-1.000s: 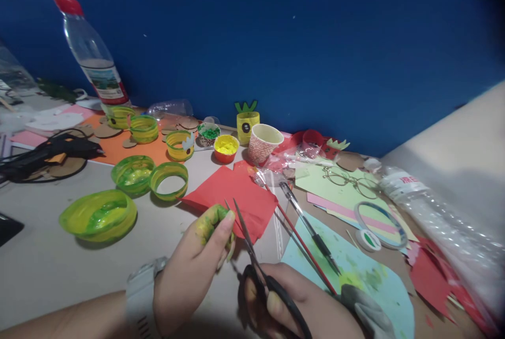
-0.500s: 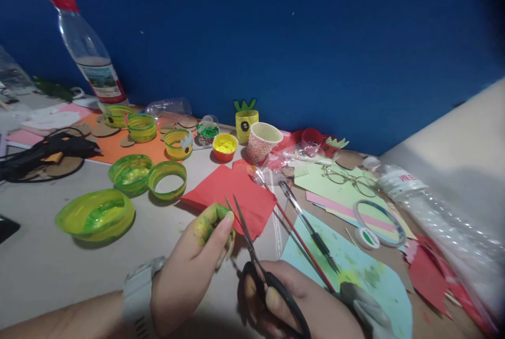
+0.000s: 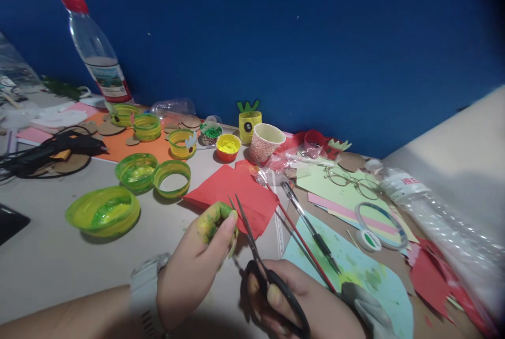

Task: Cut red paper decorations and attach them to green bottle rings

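Observation:
My right hand [image 3: 311, 289] grips a pair of scissors [image 3: 257, 257] by the black handles. The blades are slightly apart and point up and away. Close to the blades, my left hand [image 3: 189, 265] is closed in a pinch, its fingers smeared with green and yellow paint. Whatever it pinches, if anything, is hidden behind the thumb and fingers. Beyond both hands lies a red sheet of paper [image 3: 232, 191]. Yellow-green painted bowls and rings, including a large bowl [image 3: 84, 218] and a ring [image 3: 171, 178], stand to the left.
Pots of yellow paint [image 3: 228, 145] and green paint [image 3: 211, 131] stand near a patterned paper cup [image 3: 266, 141]. A pen [image 3: 311, 228] and red-handled brush [image 3: 302, 244] lie right, by glasses [image 3: 353, 181] and tape [image 3: 381, 223]. At left are a glue gun [image 3: 65, 144] and an upright bottle [image 3: 100, 60].
The view has shifted a little, so things on the left sit further right. Both hands keep nearly the same pose, and the scissor blades stay slightly apart.

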`<state>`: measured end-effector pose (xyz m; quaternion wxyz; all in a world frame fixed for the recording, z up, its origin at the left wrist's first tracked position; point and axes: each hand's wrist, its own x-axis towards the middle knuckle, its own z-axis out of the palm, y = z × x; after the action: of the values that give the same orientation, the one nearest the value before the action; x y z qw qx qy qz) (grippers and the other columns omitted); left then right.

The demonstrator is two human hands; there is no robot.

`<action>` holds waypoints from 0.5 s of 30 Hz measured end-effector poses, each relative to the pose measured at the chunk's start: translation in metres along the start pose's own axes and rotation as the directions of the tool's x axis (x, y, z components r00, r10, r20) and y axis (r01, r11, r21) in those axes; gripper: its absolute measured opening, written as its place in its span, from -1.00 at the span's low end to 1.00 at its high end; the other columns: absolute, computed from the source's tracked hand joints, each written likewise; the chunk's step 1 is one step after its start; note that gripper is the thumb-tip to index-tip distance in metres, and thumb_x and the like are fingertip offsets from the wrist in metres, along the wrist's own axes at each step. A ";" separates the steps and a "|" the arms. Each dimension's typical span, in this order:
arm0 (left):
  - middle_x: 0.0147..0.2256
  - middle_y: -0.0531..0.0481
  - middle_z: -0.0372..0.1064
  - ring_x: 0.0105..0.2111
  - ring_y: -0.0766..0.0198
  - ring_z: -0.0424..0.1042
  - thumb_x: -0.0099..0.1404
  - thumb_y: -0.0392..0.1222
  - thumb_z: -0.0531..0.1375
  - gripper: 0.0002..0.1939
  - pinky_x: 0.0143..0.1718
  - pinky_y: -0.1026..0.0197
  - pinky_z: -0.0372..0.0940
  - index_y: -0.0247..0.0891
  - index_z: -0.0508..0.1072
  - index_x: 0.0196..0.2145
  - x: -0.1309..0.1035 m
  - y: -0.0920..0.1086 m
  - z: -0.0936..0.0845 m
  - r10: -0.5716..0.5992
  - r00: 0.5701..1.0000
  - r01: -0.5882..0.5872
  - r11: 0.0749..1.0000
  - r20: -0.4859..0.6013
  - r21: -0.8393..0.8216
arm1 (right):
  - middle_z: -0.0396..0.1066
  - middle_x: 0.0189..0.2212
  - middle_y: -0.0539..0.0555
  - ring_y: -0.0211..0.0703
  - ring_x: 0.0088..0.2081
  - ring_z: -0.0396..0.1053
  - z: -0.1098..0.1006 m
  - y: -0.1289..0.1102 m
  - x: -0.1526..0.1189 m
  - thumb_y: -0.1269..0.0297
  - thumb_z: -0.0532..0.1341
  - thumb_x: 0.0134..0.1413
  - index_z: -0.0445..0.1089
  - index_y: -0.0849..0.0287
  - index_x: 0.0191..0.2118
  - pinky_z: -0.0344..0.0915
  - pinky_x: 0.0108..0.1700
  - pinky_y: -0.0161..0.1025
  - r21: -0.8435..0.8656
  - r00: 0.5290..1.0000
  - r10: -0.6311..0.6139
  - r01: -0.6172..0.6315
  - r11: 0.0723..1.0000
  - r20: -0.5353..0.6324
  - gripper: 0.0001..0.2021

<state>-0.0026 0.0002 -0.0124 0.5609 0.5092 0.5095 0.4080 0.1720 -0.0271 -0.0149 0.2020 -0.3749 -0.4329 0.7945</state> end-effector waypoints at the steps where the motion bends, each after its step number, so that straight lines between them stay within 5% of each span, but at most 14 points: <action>1: -0.56 0.11 0.20 -0.54 0.34 0.18 0.40 -0.04 0.03 -0.71 -0.48 0.33 0.18 -0.19 0.33 -0.44 0.000 0.002 0.000 0.010 1.000 -0.010 1.000 0.001 -0.002 | 0.07 -0.67 -0.16 -0.51 -0.72 -0.06 0.000 0.000 0.000 -0.30 0.20 -0.05 0.22 0.25 -0.42 -0.18 -0.73 -0.49 0.009 1.000 0.000 0.000 1.000 -0.005 -0.42; 15: -0.54 0.12 0.18 -0.52 0.34 0.18 0.38 -0.13 0.00 -0.74 -0.47 0.34 0.18 -0.18 0.21 -0.48 0.001 0.005 0.000 0.085 0.996 -0.086 0.996 0.033 0.028 | 0.09 -0.69 -0.18 -0.53 -0.75 -0.09 0.004 -0.005 0.002 -0.28 0.29 -0.15 0.18 0.22 -0.45 -0.17 -0.77 -0.52 0.077 0.998 0.051 -0.050 0.996 -0.020 -0.42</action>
<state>-0.0025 0.0017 -0.0078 0.5437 0.5451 0.4841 0.4159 0.1677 -0.0254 -0.0107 0.2009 -0.3864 -0.3901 0.8112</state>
